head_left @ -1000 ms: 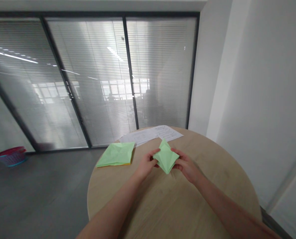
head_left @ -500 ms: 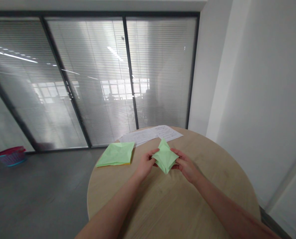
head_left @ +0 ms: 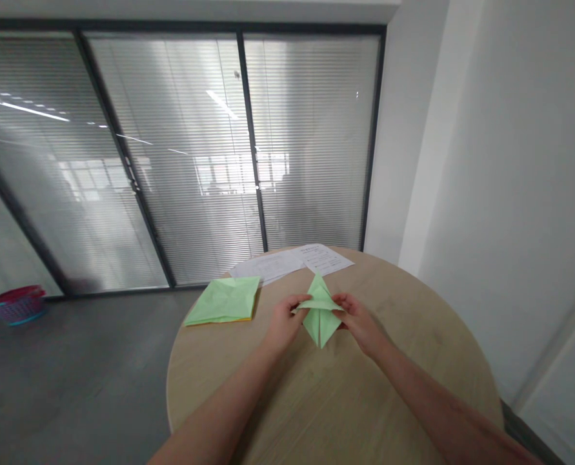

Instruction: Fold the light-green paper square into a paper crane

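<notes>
Over the middle of the round pale wooden table is the folded green paper piece. The left hand pinches it at its 9 o'clock and the right hand at its 3 o'clock. The flat stack of green paper squares lies at 10 o'clock from the piece, well apart, by the table's far left rim. The white printed paper sheets lie at 12 o'clock, on the far rim, just behind the stack. The red plastic basket stands on the grey floor at 9 o'clock, before the glass wall with slatted blinds behind the table.
</notes>
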`<state>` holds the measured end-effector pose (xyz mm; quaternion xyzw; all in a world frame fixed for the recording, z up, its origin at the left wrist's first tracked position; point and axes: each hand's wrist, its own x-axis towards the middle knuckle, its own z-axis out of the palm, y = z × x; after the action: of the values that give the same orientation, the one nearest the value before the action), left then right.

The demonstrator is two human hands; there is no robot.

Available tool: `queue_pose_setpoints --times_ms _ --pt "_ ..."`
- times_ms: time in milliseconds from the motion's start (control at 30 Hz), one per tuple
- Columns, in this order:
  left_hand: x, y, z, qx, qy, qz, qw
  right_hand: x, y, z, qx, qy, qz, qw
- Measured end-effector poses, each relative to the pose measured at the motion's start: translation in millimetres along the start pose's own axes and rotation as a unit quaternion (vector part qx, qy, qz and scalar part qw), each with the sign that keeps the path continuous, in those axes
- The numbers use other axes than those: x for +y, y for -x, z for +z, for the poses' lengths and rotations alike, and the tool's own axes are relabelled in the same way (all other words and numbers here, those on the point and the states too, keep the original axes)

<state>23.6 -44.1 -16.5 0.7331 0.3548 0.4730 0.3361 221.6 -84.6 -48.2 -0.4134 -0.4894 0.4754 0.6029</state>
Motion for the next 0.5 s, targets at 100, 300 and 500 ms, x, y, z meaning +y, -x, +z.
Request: queue_pose_setpoints --times_ms 100,300,500 --pt "2.9 1.6 0.6 -0.011 -0.014 0.010 1.000 3.0 -2.1 -0.6 0.012 0.039 -0.027 0.999" --pt "8.1 3.9 2.1 -0.031 -0.044 0.033 0.998 5.1 -2.4 1.0 0.018 0.086 -0.069 0.994" --pt "9.8 5.9 1.7 -0.051 -0.051 0.044 0.996 1.7 -0.2 3.3 0.015 0.117 -0.088 0.989"
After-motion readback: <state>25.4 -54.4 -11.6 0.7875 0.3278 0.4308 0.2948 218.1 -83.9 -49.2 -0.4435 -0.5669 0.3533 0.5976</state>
